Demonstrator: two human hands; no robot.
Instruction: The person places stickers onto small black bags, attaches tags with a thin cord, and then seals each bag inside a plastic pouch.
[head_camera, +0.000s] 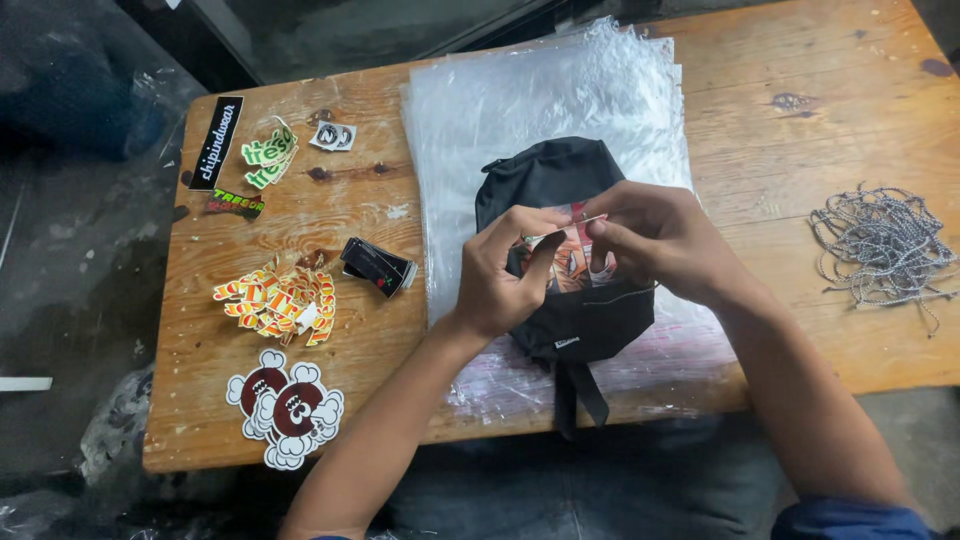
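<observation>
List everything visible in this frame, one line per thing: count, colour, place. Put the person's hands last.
Small bag: one, black, on the plastic sheets at table centre, under both hands.
Tag with thin string: one, orange and white print, at the bag's front, between the fingertips.
Plastic sheets: a stack, clear, centre of table.
Cord pile: one heap, grey-white, right side.
Sticker piles: several, yellow-orange, green, maroon-white, black, left side.
Card stack: one, black, left of the sheets.
Table: one, worn brown wood.
Left hand: pinching at the tag.
Right hand: pinching the string by the tag.
</observation>
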